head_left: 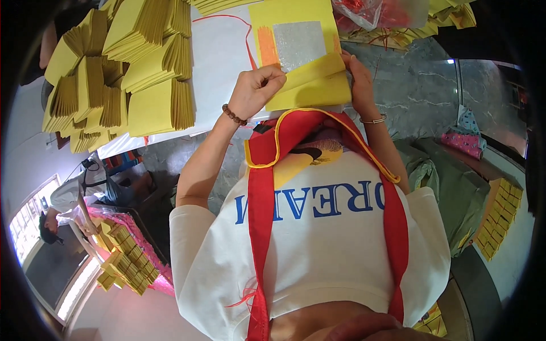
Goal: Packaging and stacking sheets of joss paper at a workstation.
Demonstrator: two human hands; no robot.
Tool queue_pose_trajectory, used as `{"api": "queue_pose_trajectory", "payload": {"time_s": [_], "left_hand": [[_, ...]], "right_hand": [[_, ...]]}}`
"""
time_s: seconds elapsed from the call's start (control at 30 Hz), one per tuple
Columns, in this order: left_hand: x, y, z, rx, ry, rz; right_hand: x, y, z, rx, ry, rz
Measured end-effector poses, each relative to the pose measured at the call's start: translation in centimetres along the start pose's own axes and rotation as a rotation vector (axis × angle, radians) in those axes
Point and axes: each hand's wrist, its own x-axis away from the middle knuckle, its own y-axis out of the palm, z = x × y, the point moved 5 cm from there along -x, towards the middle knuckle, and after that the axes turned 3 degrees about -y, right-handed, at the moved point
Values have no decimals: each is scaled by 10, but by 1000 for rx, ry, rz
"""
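Observation:
A yellow paper sheet with a silver square and an orange patch lies in front of me at the table's near edge. Its near part is lifted and curled over in a loose fold. My left hand is closed in a pinch on the left end of that fold. At the other end, my right hand grips the fold's right edge between thumb and fingers, its fingertips partly hidden. A thin red string lies on the white tabletop left of the sheet.
Stacks of folded yellow paper crowd the table's left side. A clear plastic bag with red contents lies at the far right. Green sacks and a box of yellow bundles stand right. Another person is at the left.

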Motion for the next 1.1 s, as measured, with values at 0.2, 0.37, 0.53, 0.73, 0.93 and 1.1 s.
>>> {"api": "queue_pose_trajectory", "payload": {"time_s": [0.2, 0.37, 0.53, 0.73, 0.93, 1.1], "left_hand": [[-3, 0, -3, 55, -10, -10], [-4, 0, 2, 106, -13, 20], [-5, -1, 0, 185, -71, 38], [7, -11, 26, -133, 303, 34], [-1, -13, 11, -783, 601, 151], [10, -13, 27, -890, 674, 217]], "right_hand": [[-1, -1, 5, -15, 40, 11], [-1, -3, 4, -20, 36, 0], [2, -2, 3, -37, 54, -78], [2, -5, 11, 137, 16, -150], [-4, -6, 6, 84, -140, -247], [3, 17, -58, 789, -517, -163]]}}
